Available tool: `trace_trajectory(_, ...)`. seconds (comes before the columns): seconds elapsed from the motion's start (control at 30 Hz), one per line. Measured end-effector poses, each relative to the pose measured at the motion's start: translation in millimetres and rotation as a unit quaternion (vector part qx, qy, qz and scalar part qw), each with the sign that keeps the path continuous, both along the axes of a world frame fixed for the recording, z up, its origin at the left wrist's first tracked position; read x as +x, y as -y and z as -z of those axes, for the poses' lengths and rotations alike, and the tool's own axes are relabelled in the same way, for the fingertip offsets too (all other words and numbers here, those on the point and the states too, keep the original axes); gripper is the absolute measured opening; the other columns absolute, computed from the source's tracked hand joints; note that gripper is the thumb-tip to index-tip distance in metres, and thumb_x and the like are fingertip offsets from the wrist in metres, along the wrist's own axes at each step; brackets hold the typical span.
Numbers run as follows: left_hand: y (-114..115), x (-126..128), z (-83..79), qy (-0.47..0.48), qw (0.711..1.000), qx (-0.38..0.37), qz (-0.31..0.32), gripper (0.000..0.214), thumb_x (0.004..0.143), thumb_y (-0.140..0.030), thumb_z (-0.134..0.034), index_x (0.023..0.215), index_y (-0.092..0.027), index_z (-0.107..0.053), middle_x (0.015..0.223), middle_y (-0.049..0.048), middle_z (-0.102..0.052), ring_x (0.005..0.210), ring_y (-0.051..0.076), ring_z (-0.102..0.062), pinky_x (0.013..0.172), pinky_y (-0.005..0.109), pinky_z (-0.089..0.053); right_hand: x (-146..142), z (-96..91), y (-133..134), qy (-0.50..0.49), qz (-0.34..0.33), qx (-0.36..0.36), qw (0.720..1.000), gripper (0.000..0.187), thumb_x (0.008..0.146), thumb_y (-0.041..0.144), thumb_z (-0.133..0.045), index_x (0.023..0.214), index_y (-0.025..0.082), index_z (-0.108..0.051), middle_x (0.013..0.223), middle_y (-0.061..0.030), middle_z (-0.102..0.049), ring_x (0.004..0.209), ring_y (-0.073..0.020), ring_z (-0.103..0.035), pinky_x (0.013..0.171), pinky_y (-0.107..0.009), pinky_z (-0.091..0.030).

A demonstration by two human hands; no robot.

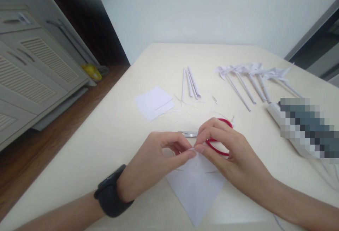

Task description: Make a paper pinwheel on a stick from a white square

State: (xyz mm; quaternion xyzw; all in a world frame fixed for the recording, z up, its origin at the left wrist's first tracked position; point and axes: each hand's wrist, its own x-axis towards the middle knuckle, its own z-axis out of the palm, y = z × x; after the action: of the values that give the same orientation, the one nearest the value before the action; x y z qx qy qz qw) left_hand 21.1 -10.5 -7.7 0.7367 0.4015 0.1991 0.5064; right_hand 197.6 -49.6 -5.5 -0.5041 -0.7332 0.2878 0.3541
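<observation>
Surface: a cream table (111,132) set against a pale wall, with louvred cabinets (31,72) and a wooden floor to the left.
Work piece: a white paper square (196,185) lies flat at the near edge, one corner raised at its top.
Left hand (156,160): thumb and forefinger are closed in a pinch on the raised paper tip; a black wristband (112,195) is worn.
Right hand (227,150): fingers are curled, the same tip nipped from the other side.
Scissors (212,141): red-handled, lying just behind the hands, partly hidden.
Nearby: spare paper sheets (153,103), rolled paper sticks (190,83), finished paper pinwheels (249,76).
Technique: the tip is best held by the pads only, brought squarely over the centre, the sheet kept flat and uncreased.
</observation>
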Motion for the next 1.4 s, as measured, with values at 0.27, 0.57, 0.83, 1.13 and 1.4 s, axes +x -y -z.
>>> trace_trajectory(0.27, 1, 0, -0.3, 0.003, 1.0, 0.008, 0.0, 0.014, 0.079, -0.025, -0.055, 0.071, -0.016, -0.063, 0.069, -0.0009, -0.062, 0.066, 0.012, -0.055, 0.062, 0.022, -0.045, 0, 0.6, 2, -0.005, 0.006, -0.004, 1.0, 0.012, 0.082, 0.011, -0.056, 0.075, 0.02, -0.054, 0.084, 0.0033, -0.051, 0.079, -0.0101, -0.051, 0.068, -0.025, -0.04)
trace_trajectory(0.57, 0, 1, -0.7, 0.003, 1.0, 0.008, -0.003, 0.014, 0.08, -0.025, -0.055, 0.072, -0.016, -0.062, 0.07, -0.0012, -0.062, 0.067, 0.012, -0.055, 0.063, 0.022, -0.045, -1, 1.1, 2, -0.011, 0.006, 0.002, 1.0, 0.011, 0.082, 0.013, -0.057, 0.074, 0.021, -0.055, 0.083, 0.0033, -0.051, 0.079, -0.0103, -0.051, 0.07, -0.025, -0.039)
trace_trajectory(0.83, 0, 1, -3.6, -0.004, 1.0, 0.001, -0.001, 0.013, 0.078, -0.024, -0.056, 0.07, -0.016, -0.063, 0.069, -0.0007, -0.062, 0.067, 0.013, -0.056, 0.063, 0.022, -0.045, -1, 0.9, 1, -0.01, 0.013, 0.005, 1.0, 0.012, 0.081, 0.012, -0.058, 0.073, 0.02, -0.054, 0.083, 0.0031, -0.051, 0.079, -0.0108, -0.051, 0.069, -0.025, -0.039)
trace_trajectory(1.13, 0, 2, -7.8, -0.009, 1.0, 0.001, 0.0, 0.012, 0.078, -0.022, -0.056, 0.07, -0.016, -0.064, 0.069, -0.0004, -0.064, 0.067, 0.013, -0.057, 0.064, 0.022, -0.046, -2, 0.4, 3, -0.011, 0.013, 0.003, 1.0, 0.012, 0.08, 0.01, -0.057, 0.074, 0.02, -0.054, 0.084, 0.0029, -0.051, 0.079, -0.0108, -0.051, 0.069, -0.026, -0.039)
trace_trajectory(1.4, 1, 3, -13.1, -0.013, 1.0, -0.003, 0.01, 0.013, 0.078, -0.021, -0.055, 0.073, -0.015, -0.065, 0.075, 0.0014, -0.065, 0.072, 0.015, -0.057, 0.07, 0.026, -0.046, -4, -0.9, 5, 0.0, 0.028, 0.031, 0.999, 0.015, 0.078, 0.007, -0.055, 0.071, 0.019, -0.051, 0.079, 0.0011, -0.048, 0.076, -0.0132, -0.05, 0.068, -0.028, -0.039)
